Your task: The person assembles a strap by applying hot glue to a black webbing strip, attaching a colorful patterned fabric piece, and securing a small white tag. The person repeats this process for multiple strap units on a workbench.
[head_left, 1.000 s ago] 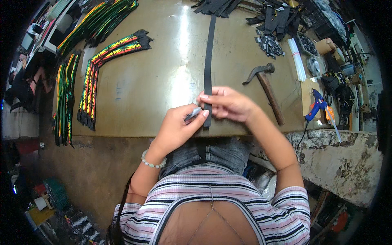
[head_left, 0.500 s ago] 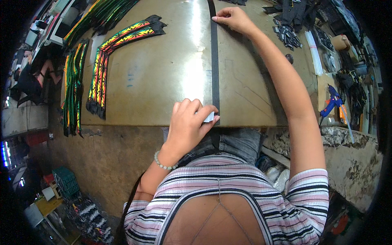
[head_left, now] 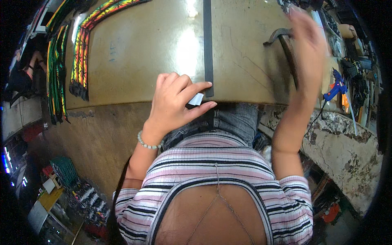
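A flat black strap (head_left: 208,45) runs straight away from me across the table, its near end just short of the front edge. My left hand (head_left: 173,96) is beside that end, its index fingertip at the strap and its thumb spread away. A small white piece (head_left: 196,99), perhaps a label, is tucked in its curled fingers. Off to the right, my right hand (head_left: 308,34) is smeared by motion, and its fingers cannot be made out. Close by it lies what looks like a hammer (head_left: 279,36) with a dark curved head, its handle partly behind my hand and forearm.
Patterned red, yellow and green strips with black ends (head_left: 80,61) lie at the left, next to green-black ones (head_left: 56,73). A blue glue gun (head_left: 337,86) with a cord is at the right edge, near white sticks (head_left: 316,18). The table's front edge (head_left: 143,104) crosses before me.
My right hand has let go of the strap's far part and swung right, beside the hammer. My left thumb has come off the strap's near end. The whole view has shifted.
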A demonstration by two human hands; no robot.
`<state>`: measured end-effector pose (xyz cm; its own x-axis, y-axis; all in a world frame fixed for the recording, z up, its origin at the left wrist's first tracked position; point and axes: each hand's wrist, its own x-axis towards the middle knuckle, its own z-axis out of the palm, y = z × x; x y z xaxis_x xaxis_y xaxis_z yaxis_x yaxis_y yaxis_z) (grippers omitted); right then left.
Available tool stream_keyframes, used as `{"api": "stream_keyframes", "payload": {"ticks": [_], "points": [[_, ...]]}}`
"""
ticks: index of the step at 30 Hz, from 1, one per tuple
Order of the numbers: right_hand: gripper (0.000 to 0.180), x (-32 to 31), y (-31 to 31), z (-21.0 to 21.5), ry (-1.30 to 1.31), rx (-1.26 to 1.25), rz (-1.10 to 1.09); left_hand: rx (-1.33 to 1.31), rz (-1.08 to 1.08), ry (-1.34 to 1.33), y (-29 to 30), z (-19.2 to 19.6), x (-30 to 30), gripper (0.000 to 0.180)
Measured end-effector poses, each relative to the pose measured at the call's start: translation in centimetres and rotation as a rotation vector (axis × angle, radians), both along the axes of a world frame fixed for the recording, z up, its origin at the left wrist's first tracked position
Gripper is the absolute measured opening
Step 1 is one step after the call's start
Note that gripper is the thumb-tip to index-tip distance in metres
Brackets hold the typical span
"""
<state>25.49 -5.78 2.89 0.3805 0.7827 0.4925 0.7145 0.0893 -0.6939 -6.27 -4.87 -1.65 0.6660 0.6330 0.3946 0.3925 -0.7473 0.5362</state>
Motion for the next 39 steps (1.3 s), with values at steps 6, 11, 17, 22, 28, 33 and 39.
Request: {"api": "stream_keyframes", "payload": {"ticks": [6,11,17,22,28,33,39], "points": [[0.049,12.5,-13.9,-4.9,-0.205,0.291,-1.088,0.042,-0.053,0.029,-0.1,-0.6,-0.3,0.031],[0.049,20.5,-15.1,-6.5,-0.213,-0.061,-0.852,0.042,-0.075,0.008,-0.1,-0.8,-0.3,0.037],[0.038,13.3,-6.6,-0.8,-0.097,-0.154,-0.576,-0.007,-0.036,0.003,0.0,-0.6,-0.2,0.029],[0.045,0.8,-1.5,0.9,0.345,-0.323,0.345,-0.034,-0.044,0.031,0.1,-0.6,-0.3,0.026],[0.039,-2.3,2.6,0.0,0.118,-0.458,0.424,-0.003,-0.024,-0.006,0.2,-1.1,-0.3,0.028],[0.038,-1.7,2.7,-0.4,0.086,-0.508,0.471,-0.018,-0.059,0.024,0.3,-1.0,-0.7,0.022],[0.038,-1.2,3.9,-0.9,0.04,-0.552,0.47,-0.001,-0.042,-0.007,0.4,-1.1,-0.4,0.026]]}}
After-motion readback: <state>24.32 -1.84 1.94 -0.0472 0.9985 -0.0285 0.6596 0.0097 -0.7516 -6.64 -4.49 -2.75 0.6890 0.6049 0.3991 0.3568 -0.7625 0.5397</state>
